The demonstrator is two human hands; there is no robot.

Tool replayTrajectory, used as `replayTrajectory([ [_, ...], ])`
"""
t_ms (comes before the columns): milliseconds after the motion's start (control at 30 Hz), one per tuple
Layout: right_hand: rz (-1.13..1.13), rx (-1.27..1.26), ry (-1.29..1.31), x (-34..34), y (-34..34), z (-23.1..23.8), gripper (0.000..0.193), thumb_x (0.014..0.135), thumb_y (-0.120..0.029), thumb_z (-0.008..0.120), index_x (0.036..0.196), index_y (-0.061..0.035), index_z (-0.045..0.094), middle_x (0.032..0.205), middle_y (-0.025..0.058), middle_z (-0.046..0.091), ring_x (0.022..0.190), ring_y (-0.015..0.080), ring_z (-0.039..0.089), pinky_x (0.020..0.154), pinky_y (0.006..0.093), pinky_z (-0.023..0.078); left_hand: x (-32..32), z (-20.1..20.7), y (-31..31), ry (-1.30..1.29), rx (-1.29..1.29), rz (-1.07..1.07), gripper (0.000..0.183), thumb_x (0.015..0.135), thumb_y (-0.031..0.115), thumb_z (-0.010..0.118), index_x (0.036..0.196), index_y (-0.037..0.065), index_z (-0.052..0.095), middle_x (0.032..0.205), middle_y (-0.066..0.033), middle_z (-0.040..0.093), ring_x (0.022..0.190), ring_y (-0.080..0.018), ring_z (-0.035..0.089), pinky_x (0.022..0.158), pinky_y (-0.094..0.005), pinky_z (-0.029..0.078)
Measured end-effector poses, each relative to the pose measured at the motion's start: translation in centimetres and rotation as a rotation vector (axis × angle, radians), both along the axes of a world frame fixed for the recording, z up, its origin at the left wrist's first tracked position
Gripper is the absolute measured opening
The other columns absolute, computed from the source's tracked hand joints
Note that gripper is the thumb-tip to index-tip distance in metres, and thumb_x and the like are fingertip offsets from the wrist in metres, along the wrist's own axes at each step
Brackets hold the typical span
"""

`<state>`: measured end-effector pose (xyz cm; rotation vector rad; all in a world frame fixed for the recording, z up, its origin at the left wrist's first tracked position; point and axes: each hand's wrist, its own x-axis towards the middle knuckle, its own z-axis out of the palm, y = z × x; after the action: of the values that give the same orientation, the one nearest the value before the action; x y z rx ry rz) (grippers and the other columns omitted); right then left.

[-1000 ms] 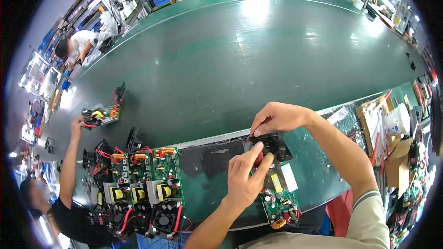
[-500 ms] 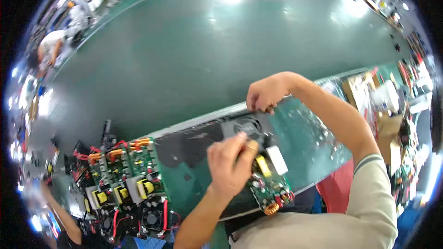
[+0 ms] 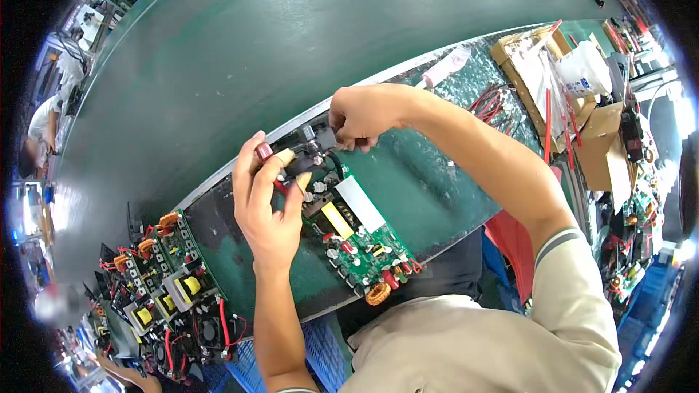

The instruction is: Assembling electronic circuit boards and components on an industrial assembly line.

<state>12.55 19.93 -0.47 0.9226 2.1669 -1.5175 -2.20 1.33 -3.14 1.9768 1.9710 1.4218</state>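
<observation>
My left hand [image 3: 268, 207] has yellow finger covers on its thumb and a finger. It grips a dark end panel [image 3: 300, 166] with a black round part, a grey block and red terminals. My right hand [image 3: 364, 120] is curled closed by the grey block; its fingertips are partly hidden, so what they pinch is unclear. Just below, toward my body, lies a green circuit board [image 3: 378, 239] with a white metal strip [image 3: 361, 205], a yellow-wrapped transformer [image 3: 337, 220] and a copper coil [image 3: 377, 293]. A black cable runs between panel and board.
Several similar boards with fans [image 3: 175, 295] stand on the left. At the right are a carton [image 3: 611, 153], a white tub [image 3: 585, 69], red rods [image 3: 547, 127] and red wires [image 3: 489, 105]. A broad green surface [image 3: 255, 58] lies beyond the bench edge. Another person's arm shows lower left.
My view has shifted. The panel, seen flat before, is now tilted up off the bench. My left hand has moved to its left side, and more of the board shows.
</observation>
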Motion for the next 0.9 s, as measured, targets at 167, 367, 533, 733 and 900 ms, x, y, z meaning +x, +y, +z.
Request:
replayTrajectory([
  [167, -0.035, -0.21, 0.078, 1.2, -0.5, -1.5, 0.016, 0.086, -0.017, 0.069, 0.082, -0.0022, 0.069, 0.073, 0.0012, 0.064, 0.063, 0.0111, 0.059, 0.056, 0.0263, 0.047, 0.2, -0.7, -0.2, -0.043, 0.033, 0.072, 0.042, 0.073, 0.0, 0.081, 0.112, 0.006, 0.066, 0.136, -0.0166, 0.055, 0.116, -0.0316, 0.06, 0.098, -0.0401, 0.049],
  [367, -0.018, -0.266, 0.19, 1.4, -0.3, -2.2, 0.017, 0.087, -0.018, 0.069, 0.083, -0.0025, 0.068, 0.074, 0.0, 0.063, 0.067, 0.0103, 0.059, 0.058, 0.0265, 0.048, -0.1, -0.2, 0.3, -0.03, 0.009, 0.056, 0.043, 0.074, 0.0, 0.081, 0.114, 0.005, 0.065, 0.135, -0.0178, 0.055, 0.118, -0.0329, 0.058, 0.097, -0.0406, 0.049],
  [533, -0.012, -0.312, 0.199, 1.6, -0.1, -2.6, 0.016, 0.087, -0.017, 0.07, 0.088, -0.0005, 0.069, 0.076, 0.0022, 0.064, 0.07, 0.0121, 0.062, 0.062, 0.0277, 0.051, 0.0, 0.2, 0.6, -0.07, -0.069, 0.05, 0.043, 0.074, 0.0, 0.08, 0.114, 0.005, 0.065, 0.135, -0.0184, 0.055, 0.118, -0.034, 0.057, 0.097, -0.0413, 0.048],
  [733, -0.055, -0.342, 0.22, 2.1, -0.2, -2.7, 0.018, 0.085, -0.013, 0.073, 0.091, 0.0044, 0.071, 0.083, 0.0077, 0.069, 0.072, 0.0151, 0.066, 0.066, 0.0282, 0.056, -0.2, 1.5, 1.9, -0.032, -0.138, -0.025, 0.044, 0.074, 0.0, 0.079, 0.115, 0.001, 0.064, 0.136, -0.016, 0.056, 0.123, -0.0316, 0.056, 0.1, -0.0388, 0.045],
  [900, -0.099, -0.382, 0.238, 2.5, -0.6, -2.2, 0.024, 0.085, -0.015, 0.075, 0.091, 0.0077, 0.07, 0.082, 0.0098, 0.069, 0.072, 0.017, 0.068, 0.069, 0.0284, 0.059, 0.1, 1.5, 2.0, -0.034, -0.165, -0.011, 0.042, 0.073, -0.001, 0.079, 0.113, 0.002, 0.064, 0.137, -0.0157, 0.055, 0.122, -0.032, 0.057, 0.099, -0.0396, 0.047],
])
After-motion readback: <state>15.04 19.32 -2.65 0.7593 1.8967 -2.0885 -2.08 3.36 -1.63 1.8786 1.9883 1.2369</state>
